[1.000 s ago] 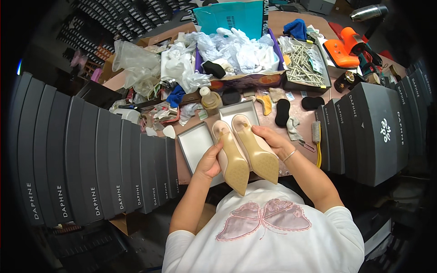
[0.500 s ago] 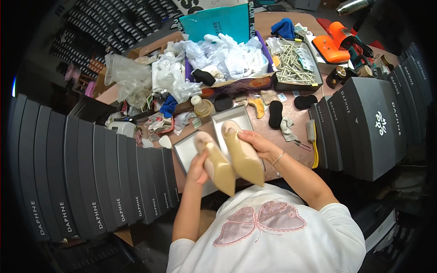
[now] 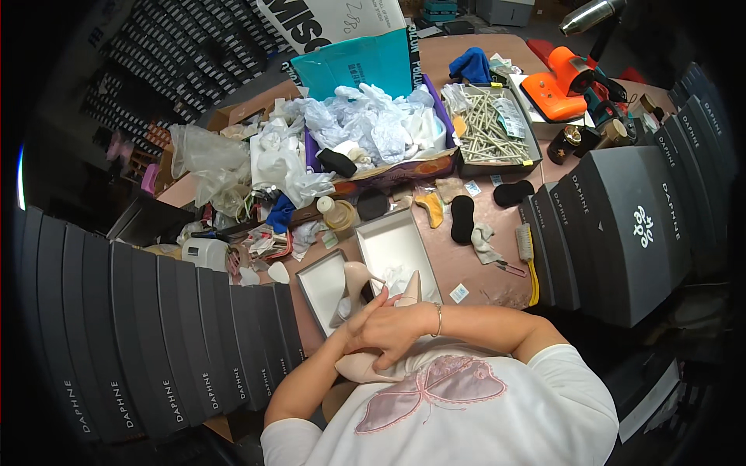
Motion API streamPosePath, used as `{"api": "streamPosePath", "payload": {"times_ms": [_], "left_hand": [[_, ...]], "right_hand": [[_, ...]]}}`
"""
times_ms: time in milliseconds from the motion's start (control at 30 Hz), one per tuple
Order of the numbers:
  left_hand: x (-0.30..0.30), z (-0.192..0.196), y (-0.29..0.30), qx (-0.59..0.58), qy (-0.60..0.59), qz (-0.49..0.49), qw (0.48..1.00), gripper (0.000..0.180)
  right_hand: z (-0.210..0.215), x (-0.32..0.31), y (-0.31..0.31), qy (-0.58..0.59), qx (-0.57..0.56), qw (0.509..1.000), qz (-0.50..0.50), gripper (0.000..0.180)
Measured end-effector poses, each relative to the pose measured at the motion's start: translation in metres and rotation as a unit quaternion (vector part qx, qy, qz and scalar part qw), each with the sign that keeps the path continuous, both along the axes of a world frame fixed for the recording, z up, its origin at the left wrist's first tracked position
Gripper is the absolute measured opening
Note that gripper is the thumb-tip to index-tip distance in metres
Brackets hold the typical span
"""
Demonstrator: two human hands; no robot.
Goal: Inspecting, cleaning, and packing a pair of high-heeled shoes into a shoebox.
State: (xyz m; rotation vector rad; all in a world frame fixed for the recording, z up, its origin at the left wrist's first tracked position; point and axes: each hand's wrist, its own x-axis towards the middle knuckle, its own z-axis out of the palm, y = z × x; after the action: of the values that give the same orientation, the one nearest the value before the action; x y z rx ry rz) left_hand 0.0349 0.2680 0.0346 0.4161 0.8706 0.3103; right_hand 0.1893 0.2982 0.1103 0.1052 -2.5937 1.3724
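My two hands overlap low in the middle, close to my shirt, around a pair of beige pointed high-heeled shoes. My right hand [image 3: 400, 328] crosses on top, fingers toward the left. My left hand [image 3: 367, 309] is partly hidden beneath it. One shoe [image 3: 359, 368] has its toe toward my shirt, its heel end above the hands. The other shoe [image 3: 412, 290] shows its pointed end upward past the right hand. Both hands appear closed on the shoes; the exact grip is hidden. Beyond them lies an open white-lined shoe box [image 3: 392, 233], with a matching shallow box part [image 3: 320, 286] to its left.
Dark shoe boxes [image 3: 136, 334] stand in a row at left, others [image 3: 622, 233] at right. Behind are a purple box [image 3: 311, 155] of crumpled plastic, a tray of thin sticks [image 3: 493, 128], a jar [image 3: 338, 213], black pads [image 3: 462, 220], a yellow-handled brush [image 3: 528, 260] and an orange device [image 3: 553, 93].
The shoes, held side by side with soles up and toes toward me, are now turned differently. My right hand has crossed leftward over my left, closer to my shirt.
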Motion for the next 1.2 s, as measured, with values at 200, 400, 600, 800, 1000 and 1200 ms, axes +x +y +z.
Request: {"api": "streamPosePath", "payload": {"times_ms": [200, 400, 600, 800, 1000, 1200], "left_hand": [[-0.007, -0.002, -0.007, 0.028, -0.032, 0.191, 0.981, 0.074], [0.015, 0.013, 0.014, 0.019, -0.084, 0.354, 0.931, 0.085], [0.045, 0.003, 0.015, 0.026, -0.121, 0.377, 0.918, 0.08], [0.043, -0.006, 0.012, -0.049, -0.038, 0.382, 0.922, 0.075], [0.048, 0.011, 0.015, -0.033, -0.034, 0.351, 0.935, 0.074], [0.036, 0.021, 0.025, -0.019, -0.092, 0.295, 0.951, 0.076]], "right_hand": [[-0.008, 0.039, 0.045, 0.174, -0.133, 0.928, -0.302, 0.02], [-0.143, 0.155, 0.15, -0.158, -0.039, 0.773, -0.613, 0.014], [-0.182, 0.192, 0.219, -0.143, 0.013, 0.714, -0.685, 0.021], [-0.168, 0.126, 0.205, -0.241, 0.063, 0.789, -0.561, 0.033], [-0.197, 0.117, 0.202, -0.1, -0.127, 0.811, -0.562, 0.027], [-0.131, 0.146, 0.164, 0.208, -0.745, 0.571, -0.274, 0.034]]}}
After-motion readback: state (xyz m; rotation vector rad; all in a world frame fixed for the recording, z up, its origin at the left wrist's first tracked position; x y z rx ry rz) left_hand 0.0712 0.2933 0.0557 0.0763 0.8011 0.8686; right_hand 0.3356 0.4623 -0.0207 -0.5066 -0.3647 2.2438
